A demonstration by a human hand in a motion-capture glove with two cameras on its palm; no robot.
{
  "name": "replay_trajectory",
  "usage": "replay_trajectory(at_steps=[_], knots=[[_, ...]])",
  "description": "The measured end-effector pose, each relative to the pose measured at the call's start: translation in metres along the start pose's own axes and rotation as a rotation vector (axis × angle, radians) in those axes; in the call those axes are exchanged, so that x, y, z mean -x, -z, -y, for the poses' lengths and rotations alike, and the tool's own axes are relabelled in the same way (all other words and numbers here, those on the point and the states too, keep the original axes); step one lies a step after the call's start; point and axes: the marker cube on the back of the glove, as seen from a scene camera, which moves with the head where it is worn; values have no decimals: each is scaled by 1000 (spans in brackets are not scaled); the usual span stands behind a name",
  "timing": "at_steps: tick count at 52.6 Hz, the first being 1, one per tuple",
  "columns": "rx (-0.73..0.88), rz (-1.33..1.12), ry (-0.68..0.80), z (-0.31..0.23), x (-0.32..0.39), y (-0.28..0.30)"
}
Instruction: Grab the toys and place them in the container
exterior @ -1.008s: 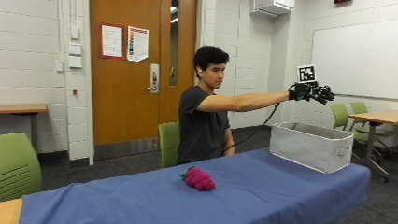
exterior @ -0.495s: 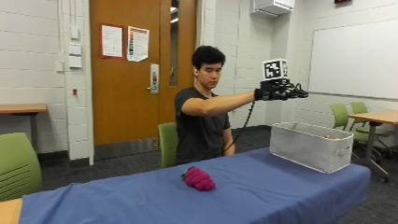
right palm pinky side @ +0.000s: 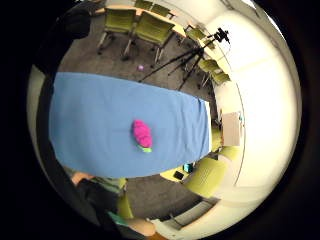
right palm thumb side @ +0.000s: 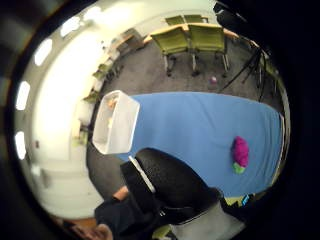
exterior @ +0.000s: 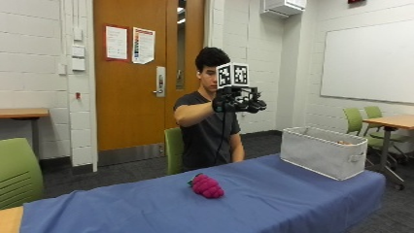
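Note:
A magenta plush toy with a green tip lies on the blue tablecloth, near the middle of the table. The grey fabric container stands at the table's right end, and something small and pale shows inside it. My gloved right hand is raised at head height, well above the table, between the toy and the container. Its fingers hang relaxed and hold nothing. The palm views look down on the toy and the container from high up. The bare left hand is hidden behind the table.
The person sits behind the table on a green chair. Another green chair stands at the left, and more chairs with a wooden table at the right. A tripod stands on the floor beyond the table's front edge.
My right hand has swung from above the container towards the middle of the table, staying high and holding nothing. The toy and the container have not moved.

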Motion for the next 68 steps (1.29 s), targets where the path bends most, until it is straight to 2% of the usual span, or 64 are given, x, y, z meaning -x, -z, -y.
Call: replay_trajectory(at_steps=[8, 21, 32, 49, 58, 68], knots=[[55, -21, -92, -19, -55, -63], [198, -15, -193, -44, -100, -169], [282, 5, -244, -61, -125, -225], [357, 102, -278, -80, -122, -252], [352, 143, -307, -80, -119, -252], [278, 84, -261, -77, -107, -245]])
